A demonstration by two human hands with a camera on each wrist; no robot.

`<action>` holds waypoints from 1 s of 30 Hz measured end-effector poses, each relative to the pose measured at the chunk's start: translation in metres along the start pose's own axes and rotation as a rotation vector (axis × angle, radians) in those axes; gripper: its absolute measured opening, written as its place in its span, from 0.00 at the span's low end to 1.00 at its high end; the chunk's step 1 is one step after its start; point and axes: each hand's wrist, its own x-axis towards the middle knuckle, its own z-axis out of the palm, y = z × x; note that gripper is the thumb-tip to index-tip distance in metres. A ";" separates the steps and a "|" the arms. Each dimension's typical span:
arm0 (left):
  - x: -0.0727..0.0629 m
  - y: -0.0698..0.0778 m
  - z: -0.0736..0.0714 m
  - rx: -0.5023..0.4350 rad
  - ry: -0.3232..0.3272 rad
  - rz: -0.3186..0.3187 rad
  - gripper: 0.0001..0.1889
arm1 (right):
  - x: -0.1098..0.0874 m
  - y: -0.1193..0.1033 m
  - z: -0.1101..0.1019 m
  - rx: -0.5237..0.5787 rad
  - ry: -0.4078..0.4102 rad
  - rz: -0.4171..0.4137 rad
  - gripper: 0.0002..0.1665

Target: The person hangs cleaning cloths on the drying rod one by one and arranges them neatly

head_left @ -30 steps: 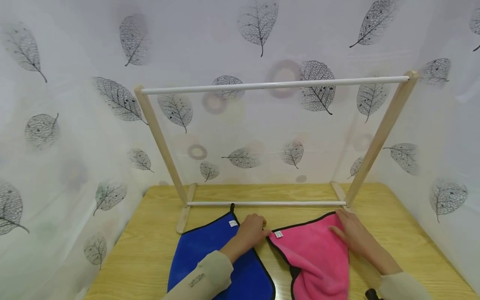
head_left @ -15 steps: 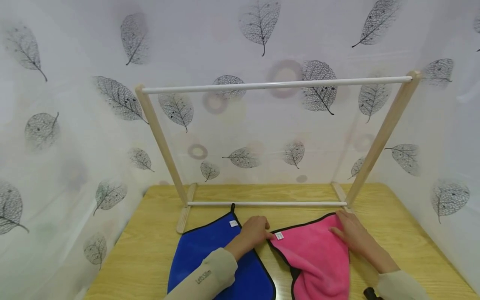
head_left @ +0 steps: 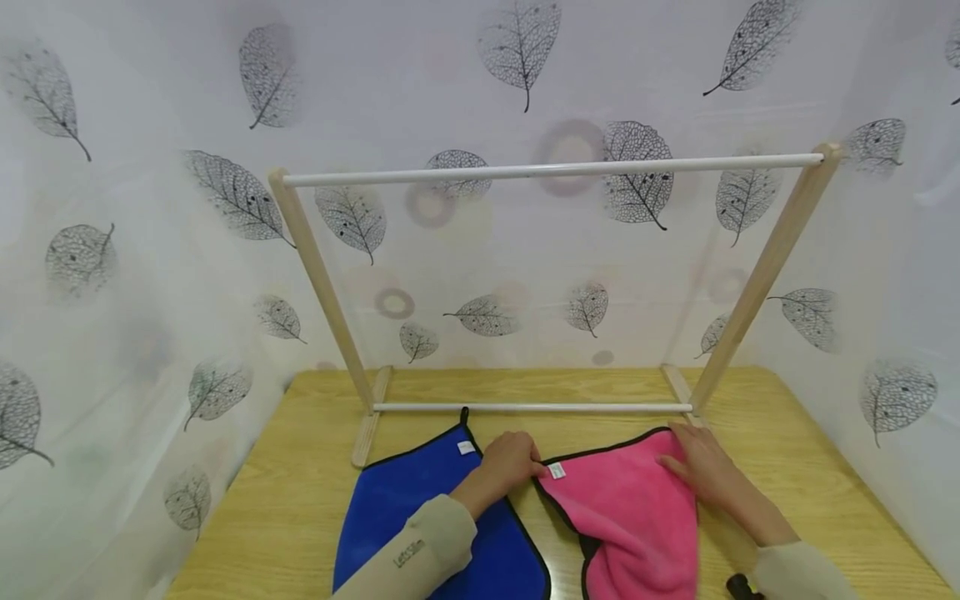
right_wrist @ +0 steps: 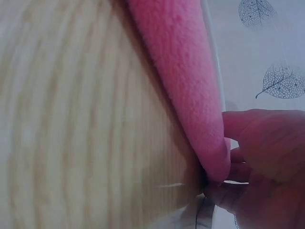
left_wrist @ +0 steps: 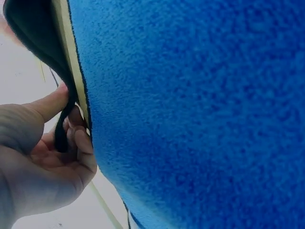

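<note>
A pink towel [head_left: 637,500] with black trim and a small white label lies partly rumpled on the table, its dark underside showing at a fold. My left hand [head_left: 508,460] pinches its far left corner between thumb and fingers; in the left wrist view the towel's dark hanging loop [left_wrist: 61,136] dangles inside that hand. At the far right corner, my right hand [head_left: 708,468] grips the edge, with the thumb on the pink side and the other fingers at the rim. Beneath my left forearm is a blue towel [head_left: 397,508], spread flat with its loop pointing away.
Behind the towels stands a wooden rack with a white top rail [head_left: 555,170] and a white lower bar [head_left: 532,407]. A small black object [head_left: 741,586] is beside my right sleeve. Leaf-patterned curtains [head_left: 150,333] surround the wooden table [head_left: 255,500].
Both hands keep their places at the pink towel's far corners. My left hand and forearm have shifted very slightly right since a second ago; the towels look the same.
</note>
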 end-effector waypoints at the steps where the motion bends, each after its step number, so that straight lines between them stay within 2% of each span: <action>1: 0.001 -0.001 0.000 -0.011 -0.005 0.000 0.12 | 0.000 0.000 0.000 0.004 -0.003 0.000 0.33; 4: 0.003 -0.004 0.000 -0.055 -0.010 -0.003 0.10 | 0.001 0.002 0.000 0.011 0.004 -0.012 0.34; 9: 0.004 -0.007 -0.001 -0.114 -0.002 -0.003 0.05 | 0.002 0.004 0.001 0.004 0.076 -0.036 0.35; 14: 0.004 -0.007 -0.005 -0.198 0.022 0.010 0.05 | 0.001 0.005 0.000 -0.001 0.132 -0.041 0.34; 17: 0.003 -0.007 -0.008 -0.230 0.045 0.020 0.06 | 0.002 0.005 -0.001 0.007 0.147 -0.037 0.29; 22: 0.002 -0.007 -0.014 -0.309 0.083 0.025 0.05 | 0.003 0.002 -0.007 0.044 0.176 -0.033 0.14; 27: 0.000 -0.008 -0.020 -0.459 0.097 -0.009 0.06 | 0.003 0.001 -0.015 0.123 0.149 0.049 0.09; 30: -0.003 -0.010 -0.025 -0.505 0.103 -0.029 0.09 | 0.001 0.002 -0.023 0.181 0.110 0.124 0.10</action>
